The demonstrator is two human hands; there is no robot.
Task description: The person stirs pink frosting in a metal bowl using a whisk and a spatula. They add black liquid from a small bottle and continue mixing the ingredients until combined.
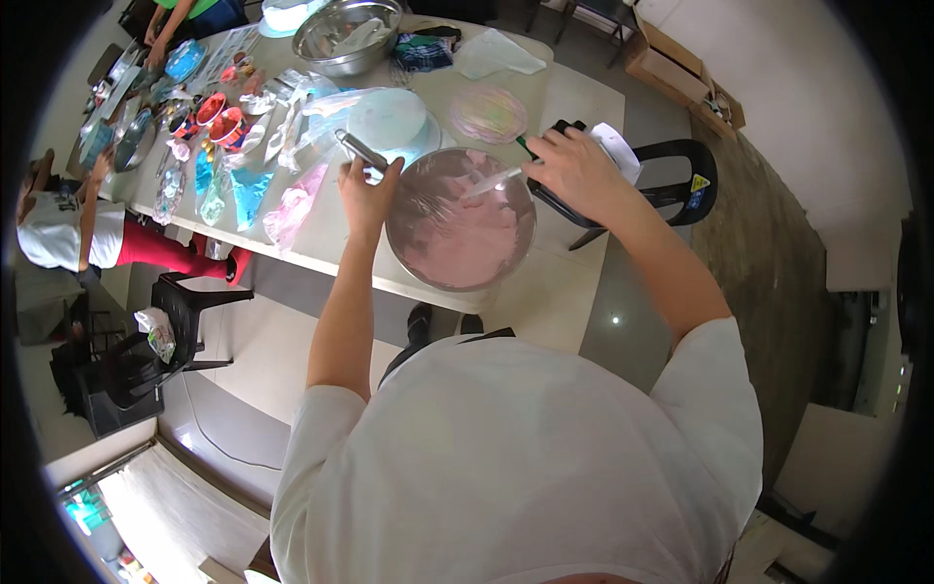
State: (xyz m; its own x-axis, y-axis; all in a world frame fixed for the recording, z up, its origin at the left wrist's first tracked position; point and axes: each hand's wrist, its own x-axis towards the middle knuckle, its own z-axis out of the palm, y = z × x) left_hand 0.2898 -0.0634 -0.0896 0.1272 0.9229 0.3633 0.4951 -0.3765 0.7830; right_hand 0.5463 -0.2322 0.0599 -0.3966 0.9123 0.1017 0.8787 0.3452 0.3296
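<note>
A large steel bowl (392, 241) of pink cream (467, 248) stands at the table's near edge. My left hand (367, 196) holds the steel handle of a wire whisk (363, 151), whose wires slant down into the bowl over the cream. My right hand (576, 171) is at the bowl's right side, gripping a spatula (492, 182) with a pale blade and green on its handle; the blade hangs over the cream. Behind the bowl, a round turntable (387, 117) has blue smears near its base. A disc smeared with pink and yellow (488, 113) lies behind the bowl.
Piping bags of blue (250, 196) and pink cream (295, 206) lie to the left, near red-filled tubs (228, 128). Another steel bowl (346, 40) stands farther back. A black chair (678, 182) is at the right. Two other people are at the table's far left end.
</note>
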